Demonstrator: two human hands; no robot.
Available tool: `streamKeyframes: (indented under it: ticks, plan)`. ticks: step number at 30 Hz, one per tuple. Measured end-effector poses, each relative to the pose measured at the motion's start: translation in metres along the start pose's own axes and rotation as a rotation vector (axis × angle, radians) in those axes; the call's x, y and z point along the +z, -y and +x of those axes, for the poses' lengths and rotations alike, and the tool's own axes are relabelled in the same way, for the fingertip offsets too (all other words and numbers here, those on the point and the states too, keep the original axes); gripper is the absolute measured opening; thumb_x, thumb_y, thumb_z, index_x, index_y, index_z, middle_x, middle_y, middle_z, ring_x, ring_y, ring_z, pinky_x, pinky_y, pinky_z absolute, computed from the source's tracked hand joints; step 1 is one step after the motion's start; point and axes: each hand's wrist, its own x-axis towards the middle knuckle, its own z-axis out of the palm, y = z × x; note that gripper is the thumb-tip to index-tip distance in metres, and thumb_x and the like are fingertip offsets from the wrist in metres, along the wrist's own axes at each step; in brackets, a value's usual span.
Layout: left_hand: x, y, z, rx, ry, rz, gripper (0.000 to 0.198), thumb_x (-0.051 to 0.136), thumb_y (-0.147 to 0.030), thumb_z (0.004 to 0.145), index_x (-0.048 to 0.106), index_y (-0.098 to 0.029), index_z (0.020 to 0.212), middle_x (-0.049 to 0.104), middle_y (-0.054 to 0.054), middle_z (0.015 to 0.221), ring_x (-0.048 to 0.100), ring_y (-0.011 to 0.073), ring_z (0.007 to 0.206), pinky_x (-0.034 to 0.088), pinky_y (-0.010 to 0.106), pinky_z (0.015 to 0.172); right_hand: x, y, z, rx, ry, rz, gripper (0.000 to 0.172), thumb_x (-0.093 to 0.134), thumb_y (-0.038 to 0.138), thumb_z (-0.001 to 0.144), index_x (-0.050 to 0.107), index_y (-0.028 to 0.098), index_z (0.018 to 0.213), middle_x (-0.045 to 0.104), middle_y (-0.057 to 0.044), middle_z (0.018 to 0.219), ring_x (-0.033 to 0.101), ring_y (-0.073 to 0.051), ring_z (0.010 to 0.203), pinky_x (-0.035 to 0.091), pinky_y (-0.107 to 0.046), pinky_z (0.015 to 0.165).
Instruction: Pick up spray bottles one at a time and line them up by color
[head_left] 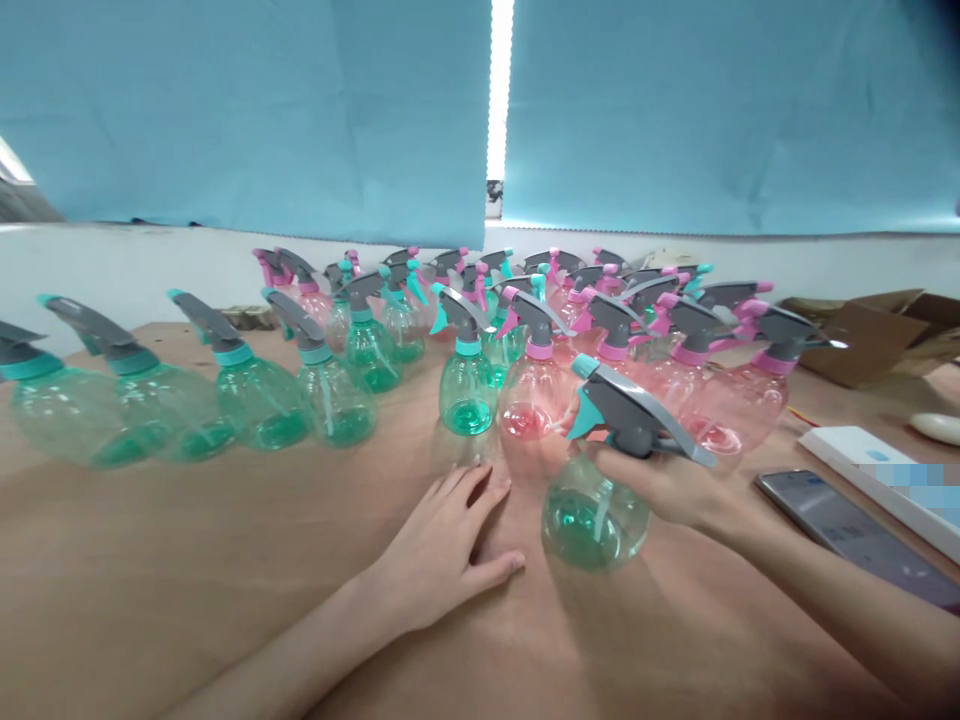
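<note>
My right hand is closed round the neck of a green spray bottle with a grey and teal trigger head, which stands on the brown table in front of me. My left hand lies flat and open on the table just left of that bottle, fingers pointing toward a green bottle and a pink bottle a little beyond it. It holds nothing.
Several green and pink spray bottles stand in rows across the table's back half. A phone and a white box lie at the right. An open cardboard box sits at the far right. Blue sheets hang behind.
</note>
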Motion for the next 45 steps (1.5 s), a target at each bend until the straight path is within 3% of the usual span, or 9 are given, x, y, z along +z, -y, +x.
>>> streamKeyframes:
  ticks: [3, 6, 9, 12, 15, 21, 28, 36, 45]
  plan:
    - [0.001, 0.0, 0.0, -0.004, -0.002, -0.001, 0.065, 0.054, -0.055, 0.089, 0.04, -0.018, 0.14, 0.039, 0.016, 0.146, 0.034, 0.0322, 0.134, 0.032, 0.049, 0.106, -0.001, 0.0, 0.0, 0.005, -0.001, 0.01, 0.008, 0.046, 0.024, 0.065, 0.038, 0.025, 0.064, 0.04, 0.006, 0.052, 0.04, -0.01, 0.044, 0.036, -0.025, 0.042]
    - [0.002, 0.001, -0.001, 0.0, -0.009, -0.007, 0.065, 0.053, -0.056, 0.088, 0.04, -0.019, 0.141, 0.039, 0.015, 0.146, 0.034, 0.0326, 0.134, 0.032, 0.049, 0.106, -0.001, 0.001, 0.0, 0.042, 0.033, -0.004, 0.003, 0.046, 0.028, 0.067, 0.045, 0.025, 0.067, 0.048, 0.003, 0.054, 0.051, -0.014, 0.05, 0.042, -0.028, 0.045]
    - [0.003, 0.001, -0.002, -0.005, -0.007, -0.014, 0.065, 0.053, -0.056, 0.088, 0.041, -0.019, 0.14, 0.039, 0.015, 0.146, 0.034, 0.0327, 0.133, 0.032, 0.049, 0.106, -0.002, 0.001, 0.0, 0.054, 0.041, -0.015, 0.013, 0.048, 0.031, 0.069, 0.054, 0.024, 0.078, 0.059, -0.001, 0.066, 0.063, -0.02, 0.064, 0.049, -0.03, 0.052]
    - [0.002, 0.001, -0.001, -0.007, -0.002, -0.019, 0.065, 0.054, -0.055, 0.088, 0.042, -0.017, 0.14, 0.039, 0.016, 0.145, 0.034, 0.0328, 0.133, 0.032, 0.049, 0.106, 0.0, 0.001, 0.001, 0.058, 0.031, -0.012, 0.025, 0.051, 0.034, 0.071, 0.059, 0.023, 0.092, 0.064, -0.003, 0.069, 0.067, -0.023, 0.07, 0.053, -0.033, 0.056]
    - [0.001, 0.0, 0.0, -0.006, 0.0, -0.017, 0.066, 0.053, -0.055, 0.088, 0.041, -0.017, 0.14, 0.039, 0.016, 0.146, 0.034, 0.0329, 0.133, 0.032, 0.05, 0.105, 0.002, 0.0, 0.001, 0.047, 0.022, -0.013, 0.026, 0.052, 0.034, 0.073, 0.064, 0.022, 0.092, 0.068, -0.004, 0.074, 0.069, -0.024, 0.075, 0.056, -0.033, 0.059]
    - [0.0, 0.0, 0.0, -0.001, -0.011, -0.016, 0.064, 0.054, -0.055, 0.088, 0.041, -0.019, 0.14, 0.04, 0.015, 0.145, 0.036, 0.0322, 0.133, 0.033, 0.049, 0.105, 0.002, 0.0, 0.001, -0.037, 0.037, 0.014, 0.019, 0.052, 0.031, 0.076, 0.068, 0.024, 0.083, 0.07, -0.002, 0.073, 0.069, -0.021, 0.081, 0.058, -0.03, 0.068]
    - [0.001, 0.001, -0.001, 0.007, -0.025, -0.014, 0.064, 0.053, -0.056, 0.089, 0.04, -0.02, 0.14, 0.04, 0.015, 0.145, 0.035, 0.0325, 0.133, 0.033, 0.049, 0.105, 0.005, -0.007, -0.003, 0.029, 0.032, -0.09, 0.015, 0.055, 0.033, 0.08, 0.066, 0.024, 0.075, 0.064, 0.0, 0.066, 0.057, -0.014, 0.055, 0.051, -0.027, 0.049]
    - [0.001, 0.0, 0.0, -0.001, -0.011, -0.013, 0.064, 0.053, -0.055, 0.089, 0.041, -0.018, 0.14, 0.04, 0.016, 0.145, 0.035, 0.0332, 0.133, 0.033, 0.05, 0.105, 0.01, -0.011, -0.003, -0.012, 0.043, 0.069, 0.014, 0.059, 0.033, 0.081, 0.065, 0.024, 0.09, 0.068, -0.002, 0.081, 0.063, -0.016, 0.068, 0.056, -0.029, 0.063]
    - [0.0, 0.0, 0.0, -0.006, 0.005, -0.01, 0.065, 0.052, -0.056, 0.089, 0.04, -0.017, 0.14, 0.039, 0.016, 0.146, 0.034, 0.0332, 0.134, 0.032, 0.05, 0.106, 0.007, -0.014, -0.004, 0.055, 0.017, -0.04, 0.01, 0.056, 0.028, 0.075, 0.064, 0.023, 0.075, 0.07, -0.004, 0.074, 0.067, -0.022, 0.072, 0.056, -0.035, 0.061]
